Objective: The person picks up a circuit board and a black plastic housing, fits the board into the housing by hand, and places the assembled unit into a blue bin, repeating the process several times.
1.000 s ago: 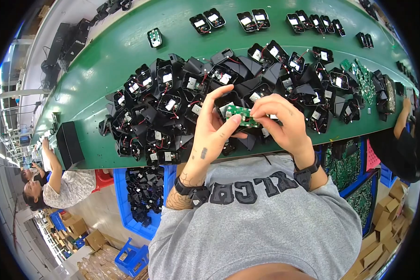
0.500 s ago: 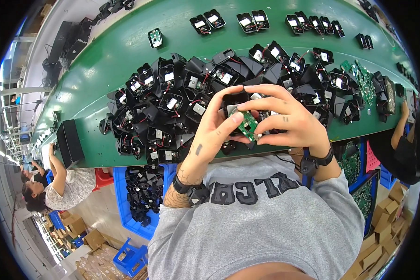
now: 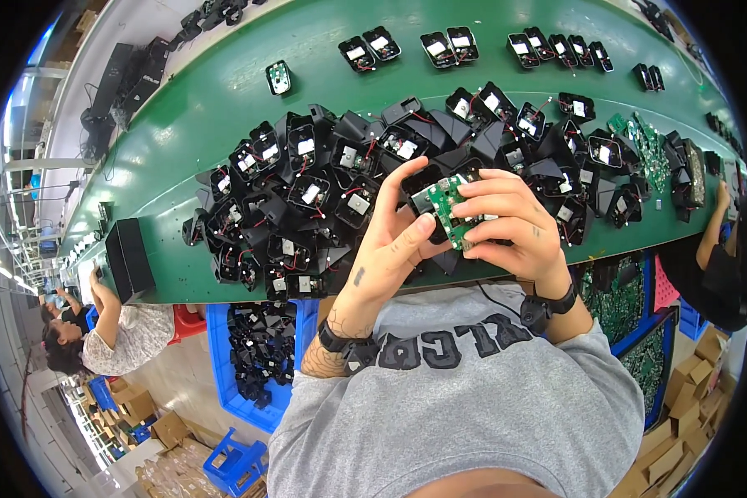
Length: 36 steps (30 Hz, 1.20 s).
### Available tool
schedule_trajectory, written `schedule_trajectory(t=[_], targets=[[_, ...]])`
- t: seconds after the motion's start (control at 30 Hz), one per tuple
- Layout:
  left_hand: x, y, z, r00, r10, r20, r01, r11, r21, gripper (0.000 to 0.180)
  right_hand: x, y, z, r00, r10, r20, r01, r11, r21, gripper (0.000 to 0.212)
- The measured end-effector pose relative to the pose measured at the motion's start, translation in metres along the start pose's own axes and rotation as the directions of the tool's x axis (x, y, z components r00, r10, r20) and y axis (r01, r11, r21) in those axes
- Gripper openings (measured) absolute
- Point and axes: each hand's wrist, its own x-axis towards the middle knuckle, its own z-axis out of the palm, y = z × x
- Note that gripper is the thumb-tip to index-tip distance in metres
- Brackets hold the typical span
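Bench (image 3: 216, 108): housing pile (image 3: 336, 178) across its middle. Far side, housing row (image 3: 462, 46); lone housing (image 3: 279, 78) left of it. Circuit board (image 3: 445, 199) between left hand (image 3: 394, 245) and right hand (image 3: 519, 228), over pile's near side. Right of pile, loose boards (image 3: 651, 162). Left, box (image 3: 131, 261). Below near edge, left: parts bin (image 3: 245, 412); nearer, stool (image 3: 236, 466).

I'm getting a bright green circuit board (image 3: 443, 204), all-black plastic housings (image 3: 353, 126), deeper green tabletop (image 3: 216, 91), blue bin (image 3: 257, 415) and stool (image 3: 236, 466), heathered grey sweatshirt (image 3: 456, 415) with black lettering, plus a co-worker's mottled grey-white shirt (image 3: 134, 344).
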Motion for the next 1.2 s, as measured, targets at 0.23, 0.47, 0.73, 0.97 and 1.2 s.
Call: schedule_trajectory(t=[0.23, 0.47, 0.73, 0.97, 1.2], targets=[[0.001, 0.0, 0.005, 0.999, -0.025, -0.049, 0.031, 0.992, 0.126, 0.059, 0.007, 0.003, 0.005, 0.997, 0.068, 0.034, -0.067, 0.997, -0.031, 0.018], [0.009, -0.005, 0.012, 0.993, 0.067, -0.1, -0.05, 0.986, 0.156, 0.059, -0.003, 0.0, 0.028, 0.882, 0.373, -0.287, -0.301, 0.916, 0.266, 0.018], [0.013, -0.002, 0.016, 0.987, 0.142, -0.069, -0.12, 0.959, 0.257, 0.064, 0.006, 0.0, 0.028, 0.867, 0.425, -0.259, -0.324, 0.878, 0.353, 0.013], [0.017, -0.004, 0.021, 0.986, 0.144, -0.087, -0.117, 0.957, 0.265, 0.071, 0.009, 0.006, 0.04, 0.874, 0.371, -0.313, -0.185, 0.851, 0.492, 0.013], [0.018, 0.002, 0.012, 0.981, 0.158, -0.116, -0.11, 0.934, 0.341, 0.07, 0.011, 0.008, 0.044, 0.91, 0.307, -0.278, -0.138, 0.858, 0.495, 0.015]])
